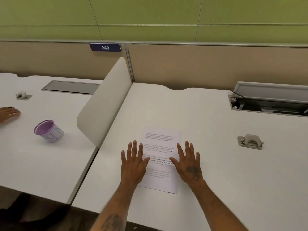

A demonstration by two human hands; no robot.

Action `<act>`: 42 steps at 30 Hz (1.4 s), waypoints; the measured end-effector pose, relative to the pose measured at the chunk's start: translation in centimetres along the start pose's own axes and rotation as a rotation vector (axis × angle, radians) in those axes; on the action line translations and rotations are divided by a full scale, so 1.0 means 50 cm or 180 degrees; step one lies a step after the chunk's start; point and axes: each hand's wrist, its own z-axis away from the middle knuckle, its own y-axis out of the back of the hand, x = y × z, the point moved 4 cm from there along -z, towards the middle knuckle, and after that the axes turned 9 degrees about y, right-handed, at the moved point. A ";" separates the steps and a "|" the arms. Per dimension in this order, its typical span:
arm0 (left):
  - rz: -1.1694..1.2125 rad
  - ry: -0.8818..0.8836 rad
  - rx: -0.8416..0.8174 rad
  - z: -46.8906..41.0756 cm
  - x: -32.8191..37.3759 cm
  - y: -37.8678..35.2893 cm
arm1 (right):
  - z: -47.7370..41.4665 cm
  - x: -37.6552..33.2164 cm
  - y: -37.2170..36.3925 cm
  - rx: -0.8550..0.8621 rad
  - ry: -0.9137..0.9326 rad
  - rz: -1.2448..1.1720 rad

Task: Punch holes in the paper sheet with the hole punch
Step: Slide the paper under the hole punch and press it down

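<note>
A white paper sheet (160, 147) with printed text lies flat on the white desk (216, 164) in front of me. My left hand (134, 164) rests palm down over the sheet's left edge, fingers spread. My right hand (189, 162) lies palm down on its right edge, fingers spread too. Neither hand holds anything. A grey metal hole punch (250, 141) stands on the desk well to the right of the sheet, apart from both hands.
A rounded white divider (103, 104) separates my desk from the left one, where a purple-rimmed cup (48, 131), a second hole punch (23, 95) and another person's hand (9, 113) are. An open cable tray (270, 104) sits at the back right.
</note>
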 end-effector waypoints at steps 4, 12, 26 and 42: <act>0.0375 0.0327 -0.0134 -0.012 -0.022 -0.018 | -0.006 -0.009 -0.030 -0.0125 -0.0221 -0.0251; 0.1038 0.1347 -0.0506 -0.033 -0.035 -0.053 | -0.025 -0.014 -0.045 0.0337 -0.1336 -0.1258; 0.1322 0.1777 -0.0768 -0.067 -0.008 -0.048 | -0.057 -0.025 -0.046 0.0339 -0.2231 -0.1793; 0.2389 0.1877 -0.1034 -0.088 -0.031 -0.068 | -0.066 -0.022 -0.050 0.0226 -0.2240 -0.1955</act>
